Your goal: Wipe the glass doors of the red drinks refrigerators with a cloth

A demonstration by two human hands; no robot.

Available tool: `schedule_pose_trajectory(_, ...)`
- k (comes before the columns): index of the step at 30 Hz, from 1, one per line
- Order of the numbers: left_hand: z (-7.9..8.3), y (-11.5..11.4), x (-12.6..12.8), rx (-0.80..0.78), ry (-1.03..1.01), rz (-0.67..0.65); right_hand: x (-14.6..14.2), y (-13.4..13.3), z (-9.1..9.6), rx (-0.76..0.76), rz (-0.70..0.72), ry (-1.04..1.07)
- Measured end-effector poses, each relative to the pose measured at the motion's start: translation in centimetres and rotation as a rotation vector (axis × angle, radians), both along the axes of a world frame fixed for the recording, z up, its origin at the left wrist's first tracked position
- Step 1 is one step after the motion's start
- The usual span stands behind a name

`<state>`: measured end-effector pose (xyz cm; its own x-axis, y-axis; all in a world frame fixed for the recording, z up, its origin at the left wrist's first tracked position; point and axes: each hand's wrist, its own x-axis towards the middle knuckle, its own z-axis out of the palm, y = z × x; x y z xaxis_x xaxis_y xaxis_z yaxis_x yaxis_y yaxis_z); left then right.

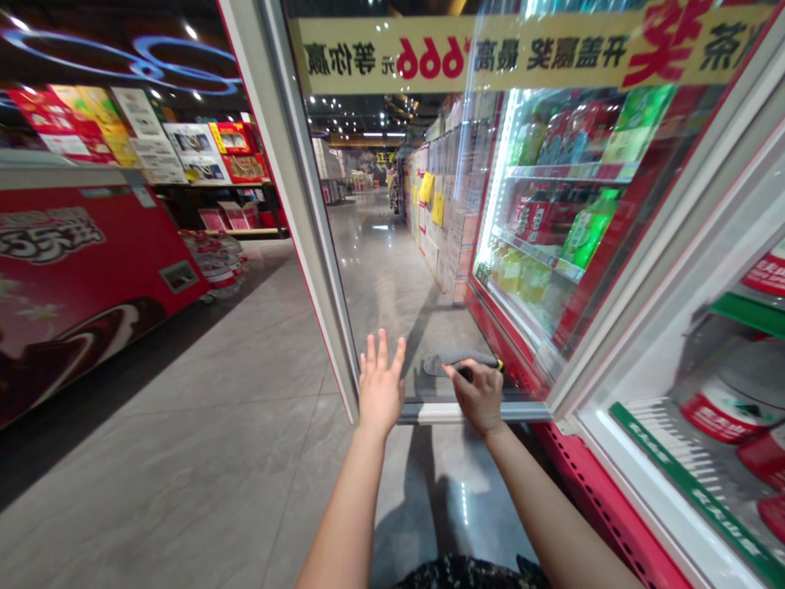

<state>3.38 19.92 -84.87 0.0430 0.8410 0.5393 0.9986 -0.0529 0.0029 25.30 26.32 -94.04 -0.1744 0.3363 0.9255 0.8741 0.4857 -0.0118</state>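
The glass door of a drinks fridge stands swung open in front of me. My left hand lies flat against the lower glass with its fingers spread. My right hand is closed on the handle of a window squeegee, whose grey blade rests against the glass near the door's bottom rail. A yellow banner with red and black print runs across the top of the door.
The fridge interior at the right holds red cans and bottles on wire shelves. A red freezer cabinet stands at the left. A grey tiled aisle runs ahead, with stacked boxes along its right side.
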Motion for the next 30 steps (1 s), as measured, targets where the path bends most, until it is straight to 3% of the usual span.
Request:
schedule_pose_trajectory(3,0.1,0.1,-0.1,-0.003,-0.007,-0.003,2.3,0.3,-1.4,0.019,0.037,-0.098)
schedule_pose_trajectory(5,0.2,0.1,-0.1,-0.005,-0.012,-0.009,3.1,0.6,-0.6,0.034,-0.014,-0.004)
schedule_pose_trajectory(8,0.4,0.0,0.1,-0.013,-0.018,-0.005,1.5,0.5,2.1,0.044,-0.089,0.179)
schedule_pose_trajectory(10,0.7,0.0,0.3,-0.025,-0.019,0.008,-0.7,-0.1,3.3,-0.006,-0.032,0.113)
schedule_pose_trajectory(14,1.7,-0.2,0.2,-0.043,-0.006,0.031,-2.6,-1.2,2.9,-0.138,0.113,-0.131)
schedule_pose_trajectory(17,1.8,-0.6,-0.5,-0.021,0.007,-0.007,-2.1,-0.7,2.9,-0.132,0.121,-0.108)
schedule_pose_trajectory(21,-0.9,-2.0,-2.2,0.144,-0.073,0.072,-3.9,0.3,5.2,-0.134,0.078,-0.029)
schedule_pose_trajectory(24,-4.4,-3.0,-3.3,0.221,-0.177,0.236,-6.8,0.6,5.8,-0.182,0.207,-0.194)
schedule_pose_trajectory(27,-7.5,-3.6,-3.9,0.126,-0.224,0.300,-8.0,1.0,5.5,-0.238,0.442,-0.455)
schedule_pose_trajectory(30,-9.1,-3.8,-4.4,-0.004,-0.229,0.312,-7.7,1.6,6.3,-0.268,0.557,-0.580)
